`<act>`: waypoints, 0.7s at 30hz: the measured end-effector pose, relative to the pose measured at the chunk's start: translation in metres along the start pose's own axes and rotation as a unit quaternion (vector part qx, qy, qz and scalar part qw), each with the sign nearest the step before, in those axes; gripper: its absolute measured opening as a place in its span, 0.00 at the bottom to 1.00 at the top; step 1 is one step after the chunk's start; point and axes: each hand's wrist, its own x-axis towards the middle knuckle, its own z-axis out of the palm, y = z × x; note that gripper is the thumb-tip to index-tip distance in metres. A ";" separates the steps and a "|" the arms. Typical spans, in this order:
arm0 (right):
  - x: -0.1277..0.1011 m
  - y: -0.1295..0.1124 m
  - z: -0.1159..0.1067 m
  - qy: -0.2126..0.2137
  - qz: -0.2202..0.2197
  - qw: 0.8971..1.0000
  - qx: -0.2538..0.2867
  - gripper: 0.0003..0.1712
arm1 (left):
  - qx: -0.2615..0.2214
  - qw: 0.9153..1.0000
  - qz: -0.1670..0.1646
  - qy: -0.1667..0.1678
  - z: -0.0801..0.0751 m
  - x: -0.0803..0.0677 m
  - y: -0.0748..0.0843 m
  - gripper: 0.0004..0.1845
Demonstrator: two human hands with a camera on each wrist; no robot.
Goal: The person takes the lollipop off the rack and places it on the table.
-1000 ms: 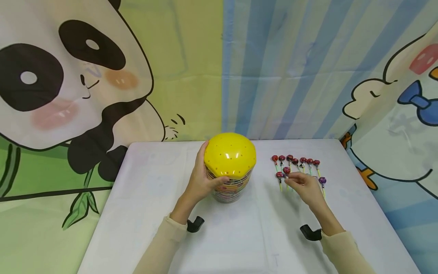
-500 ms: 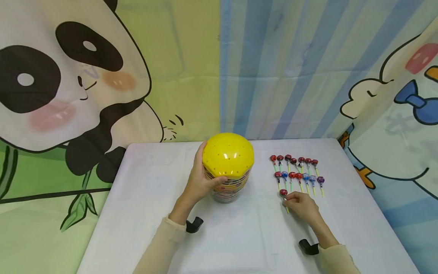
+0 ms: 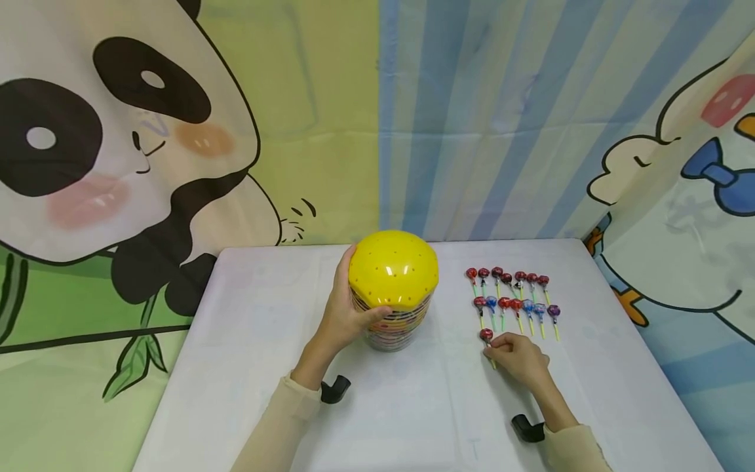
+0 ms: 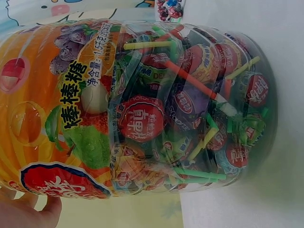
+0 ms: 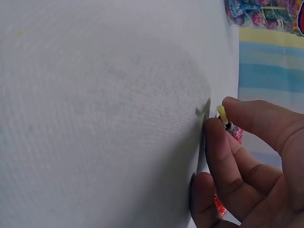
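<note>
White table (image 3: 265, 367) with a cloth cover, set against hung fabric backdrops. Left: panda cartoon (image 3: 118, 151) on yellow-green ground with bamboo leaves (image 3: 138, 357). Centre: blue and cream striped curtain (image 3: 501, 118). Right: cartoon duck with blue bow (image 3: 716, 177). Lighting even, soft.

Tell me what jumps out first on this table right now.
The clear plastic lollipop jar with its bright yellow domed lid stands mid-table, gripped at its side by the left hand. To its right, small wrapped red, blue and purple lollipops on green and yellow sticks lie in two neat rows on the white tablecloth. Just below them, the right hand pinches one red lollipop by its stick.
</note>
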 end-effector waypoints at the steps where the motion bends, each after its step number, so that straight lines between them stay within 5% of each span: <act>1: 0.000 -0.001 0.000 0.001 -0.001 1.000 -0.002 0.14 | -0.001 1.000 -0.002 -0.001 0.000 0.000 0.000 0.64; 21: 0.000 -0.015 -0.011 0.049 -0.061 0.997 0.018 0.11 | 0.049 0.999 0.000 0.006 -0.010 -0.007 0.013 0.63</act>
